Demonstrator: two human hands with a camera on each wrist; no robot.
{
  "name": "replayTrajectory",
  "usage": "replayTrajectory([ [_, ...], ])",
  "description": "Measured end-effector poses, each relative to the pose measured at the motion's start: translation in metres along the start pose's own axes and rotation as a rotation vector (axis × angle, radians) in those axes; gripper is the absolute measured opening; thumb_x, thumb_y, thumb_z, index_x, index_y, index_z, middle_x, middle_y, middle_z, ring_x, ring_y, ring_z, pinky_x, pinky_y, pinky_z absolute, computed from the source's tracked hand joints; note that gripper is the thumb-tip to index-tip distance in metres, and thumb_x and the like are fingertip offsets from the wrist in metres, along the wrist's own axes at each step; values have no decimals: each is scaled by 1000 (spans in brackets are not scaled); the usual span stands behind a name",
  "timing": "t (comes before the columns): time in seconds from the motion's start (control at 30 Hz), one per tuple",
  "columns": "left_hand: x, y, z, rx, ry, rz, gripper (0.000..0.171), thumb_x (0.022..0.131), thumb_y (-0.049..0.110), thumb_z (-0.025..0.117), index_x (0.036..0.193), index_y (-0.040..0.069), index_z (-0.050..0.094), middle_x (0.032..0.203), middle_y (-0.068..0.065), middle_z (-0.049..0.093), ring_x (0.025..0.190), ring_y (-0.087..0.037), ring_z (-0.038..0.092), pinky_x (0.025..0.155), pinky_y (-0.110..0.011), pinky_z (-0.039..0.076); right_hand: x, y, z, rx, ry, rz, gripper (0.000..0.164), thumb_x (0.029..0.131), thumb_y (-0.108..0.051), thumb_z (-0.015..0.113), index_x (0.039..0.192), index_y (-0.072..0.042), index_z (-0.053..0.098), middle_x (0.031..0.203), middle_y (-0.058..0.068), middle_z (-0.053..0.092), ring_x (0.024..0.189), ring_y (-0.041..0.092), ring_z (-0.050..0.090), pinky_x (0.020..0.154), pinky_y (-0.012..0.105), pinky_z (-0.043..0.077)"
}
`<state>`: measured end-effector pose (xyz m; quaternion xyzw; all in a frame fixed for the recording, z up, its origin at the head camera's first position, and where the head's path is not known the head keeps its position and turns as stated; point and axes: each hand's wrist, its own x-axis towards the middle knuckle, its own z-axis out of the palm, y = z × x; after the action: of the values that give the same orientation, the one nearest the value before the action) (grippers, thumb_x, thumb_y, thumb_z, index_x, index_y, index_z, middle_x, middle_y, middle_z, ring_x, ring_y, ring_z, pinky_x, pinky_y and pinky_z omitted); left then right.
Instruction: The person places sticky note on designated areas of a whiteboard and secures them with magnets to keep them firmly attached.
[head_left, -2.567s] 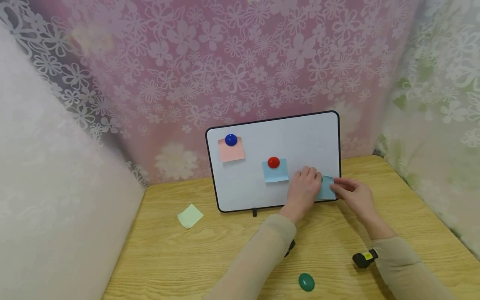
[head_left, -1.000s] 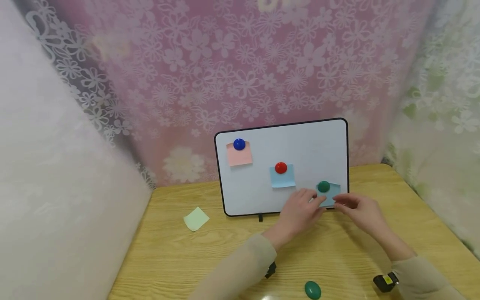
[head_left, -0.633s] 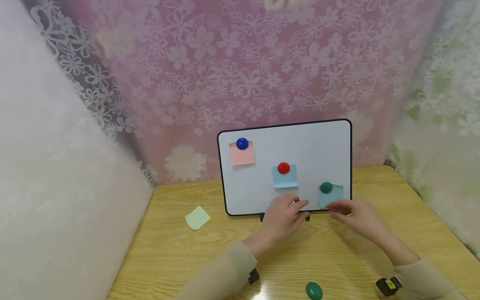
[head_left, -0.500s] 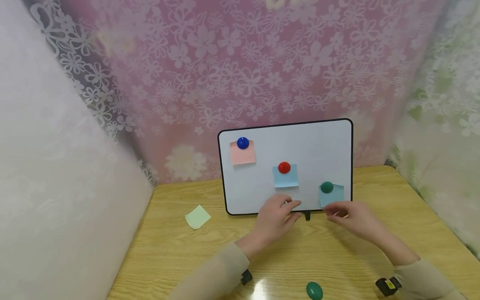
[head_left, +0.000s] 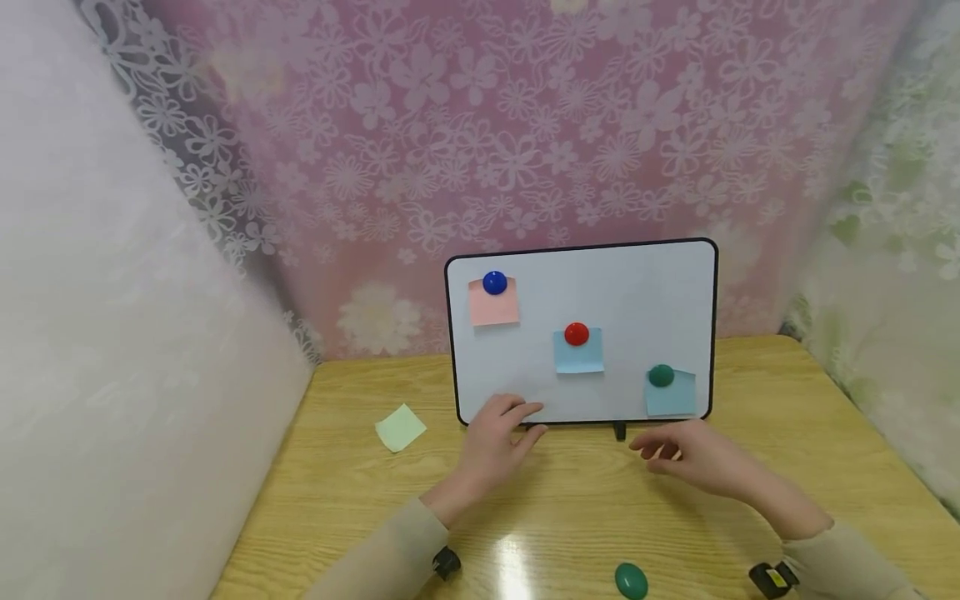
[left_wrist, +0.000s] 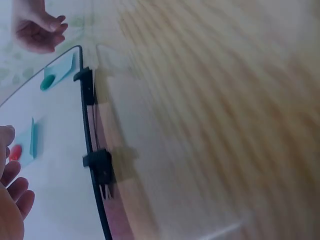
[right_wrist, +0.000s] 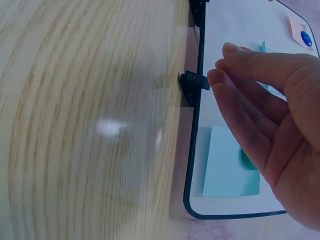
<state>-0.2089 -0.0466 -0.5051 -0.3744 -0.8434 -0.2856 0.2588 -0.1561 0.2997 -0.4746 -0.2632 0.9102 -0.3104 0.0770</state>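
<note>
A framed whiteboard [head_left: 637,292] stands upright on black feet. Three sticky notes hang on it: a pink note [head_left: 493,310] under a blue magnet [head_left: 495,282], a blue note [head_left: 578,358] under a red magnet [head_left: 577,334], and another blue note [head_left: 671,398] at the lower right under a green magnet [head_left: 662,376]. My left hand [head_left: 497,442] hovers before the board's lower left edge, fingers loosely bent and holding nothing. Below the lower right note, my right hand [head_left: 693,454] is in the air with relaxed fingers; the right wrist view shows its palm [right_wrist: 292,130] bare.
A pale green sticky note [head_left: 401,428] lies on the wooden table [head_left: 555,508] left of the board. Nearer the front edge lies a loose green magnet [head_left: 632,581]. A floral curtain [head_left: 480,150] hangs behind, with pale walls on both sides.
Both hands have come off the lower right blue note, now seen pinned by its green magnet. My left hand has moved left; my right hand has drawn slightly back and down.
</note>
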Motion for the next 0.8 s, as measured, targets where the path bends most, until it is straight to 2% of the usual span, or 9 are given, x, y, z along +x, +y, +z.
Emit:
replayTrajectory([
  [0.13,-14,-14,-10,-26,5,-65,32,93,18,87,122,8,79,107,-3,70,99,-19,64,80,-33,56,3,1,3,6,-34,10,27,98,-14,80,124,-8,77,107,-3,77,90,3,68,75,29,59],
  [0.33,-33,-34,-24,-86,-13,-205,31,94,16,86,122,6,79,108,-9,71,101,-22,65,83,-38,57,8,-2,7,23,-70,-16,27,98,-14,80,124,-7,77,106,-3,77,89,3,68,74,30,59],
  [0.47,-41,-45,-34,-135,-25,-325,30,97,19,84,124,7,79,110,-9,72,99,-25,67,75,-35,56,10,-4,9,30,-84,-37,27,98,-13,80,124,-7,77,105,-3,77,89,4,69,74,31,59],
  [0.57,-46,-54,-41,-167,-25,-411,30,98,22,82,125,9,79,109,-6,73,94,-22,66,70,-31,54,11,-5,12,35,-101,-36,26,98,-12,79,124,-7,77,106,-3,76,90,5,69,74,31,60],
  [0.67,-52,-65,-49,-220,3,-489,27,98,19,83,123,8,80,102,-2,72,88,-17,65,68,-28,54,13,-6,15,49,-118,-32,26,98,-12,79,124,-10,77,107,-4,76,91,4,69,75,30,60],
  [0.8,-59,-78,-60,-325,73,-609,25,96,13,83,120,5,81,95,1,72,82,-15,66,66,-26,55,16,-8,20,54,-131,-59,25,98,-10,78,123,-12,79,107,-6,76,91,3,68,75,29,61],
])
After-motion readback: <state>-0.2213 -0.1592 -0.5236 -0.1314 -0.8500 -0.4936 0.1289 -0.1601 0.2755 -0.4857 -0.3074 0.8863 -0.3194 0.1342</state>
